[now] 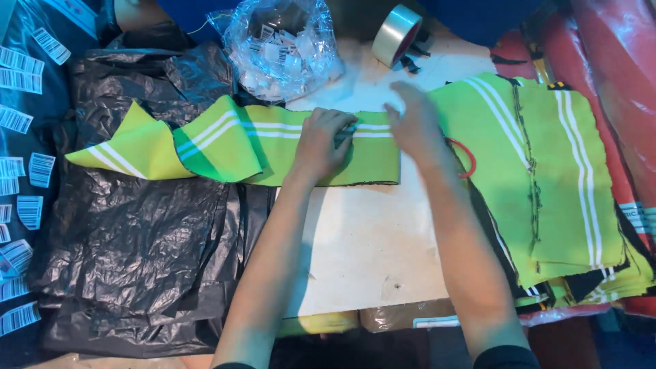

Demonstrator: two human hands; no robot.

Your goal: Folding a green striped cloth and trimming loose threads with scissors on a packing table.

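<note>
Clear crinkled plastic bag of small white barcode tags at top centre, resting partly on black plastic sheeting that covers left half of view. Roll of clear packing tape standing on edge just right of bag, well apart from both hands. Loose white rectangular barcode labels scattered down far left edge on dark plastic. Brown flat package with white label at near edge of surface, yellow item beside it, details too small to tell.

Long lime-green knit fabric strip with white stripes lying across centre, left end wrinkled and folded over black sheeting, right end flat on surface. Left hand palm down on strip, fingers curled and pressing on white stripes; whether pinching fabric or only pressing, cannot tell. Right hand motion-blurred, flat over right end of strip, fingers extended and released, grasping nothing. Red band showing at right wrist. Both forearms reaching in from bottom edge.

Stack of lime-green cut fabric pieces with white stripes just right of right hand, black pieces showing under lower edges. Pale worn surface bare in centre. Red plastic-wrapped bundles along right edge.
</note>
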